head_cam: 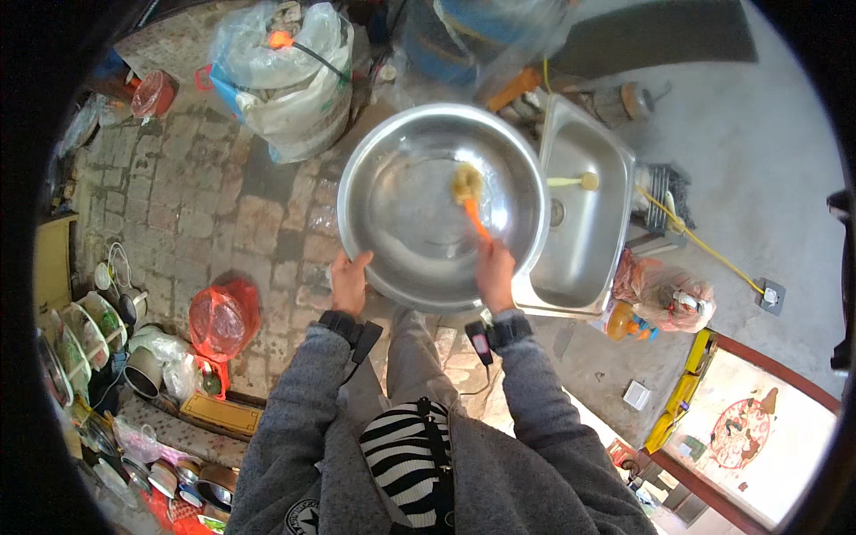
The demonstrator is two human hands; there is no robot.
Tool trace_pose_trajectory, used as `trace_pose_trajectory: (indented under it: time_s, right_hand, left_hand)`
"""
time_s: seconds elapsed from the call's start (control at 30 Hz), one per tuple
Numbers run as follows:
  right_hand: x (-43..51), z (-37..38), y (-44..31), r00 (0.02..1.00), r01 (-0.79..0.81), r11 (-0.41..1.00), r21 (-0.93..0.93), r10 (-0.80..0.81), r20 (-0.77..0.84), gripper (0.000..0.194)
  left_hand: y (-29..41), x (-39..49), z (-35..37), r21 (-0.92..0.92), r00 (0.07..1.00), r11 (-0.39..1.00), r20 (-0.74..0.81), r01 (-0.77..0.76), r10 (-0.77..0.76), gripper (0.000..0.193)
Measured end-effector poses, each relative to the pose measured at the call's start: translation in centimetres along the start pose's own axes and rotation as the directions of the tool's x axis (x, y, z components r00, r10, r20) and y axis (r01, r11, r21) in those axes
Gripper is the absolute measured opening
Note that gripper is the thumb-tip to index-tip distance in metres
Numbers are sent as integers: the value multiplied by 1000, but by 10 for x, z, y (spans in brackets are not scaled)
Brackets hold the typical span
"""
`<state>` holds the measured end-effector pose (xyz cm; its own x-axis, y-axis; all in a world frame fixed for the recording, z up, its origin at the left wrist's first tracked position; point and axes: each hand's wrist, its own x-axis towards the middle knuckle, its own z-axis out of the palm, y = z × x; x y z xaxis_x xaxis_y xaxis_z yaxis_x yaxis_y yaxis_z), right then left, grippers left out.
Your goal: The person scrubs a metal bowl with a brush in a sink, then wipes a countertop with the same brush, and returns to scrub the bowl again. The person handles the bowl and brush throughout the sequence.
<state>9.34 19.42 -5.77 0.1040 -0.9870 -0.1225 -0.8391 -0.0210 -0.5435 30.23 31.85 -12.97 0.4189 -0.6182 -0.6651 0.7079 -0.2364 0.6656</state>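
A large round stainless steel basin (414, 207) lies before me, its right side against or over the left edge of a metal sink (582, 247). My left hand (349, 281) grips the basin's lower left rim, thumb on top. My right hand (495, 271) is closed on the orange handle of a scrub brush (467, 185), whose tan bristly head is over the inside of the basin. It looks slightly blurred; whether it touches the metal I cannot tell. A second brush with a pale yellow-green handle (565, 181) lies in the sink.
A large plastic-lined sack (294, 120) stands beyond the basin on the left. Plastic bags (669, 294) and a bottle of amber liquid (620, 321) are right of the sink. A red bag (224, 319) sits on the brick floor. Pots and dishes crowd the lower left.
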Motion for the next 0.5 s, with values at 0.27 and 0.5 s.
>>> trace_pose_trajectory:
  time_s: [0.27, 0.5]
  right_hand:
    - [12, 41, -84, 666, -712, 520, 472, 291, 686, 37]
    - [-32, 34, -82, 594, -624, 733, 271, 219, 774, 36]
  left_hand:
    - [-7, 4, 9, -53, 985, 984, 47, 168, -166, 20]
    - [-21, 26, -4, -156, 963, 953, 124, 258, -241, 17]
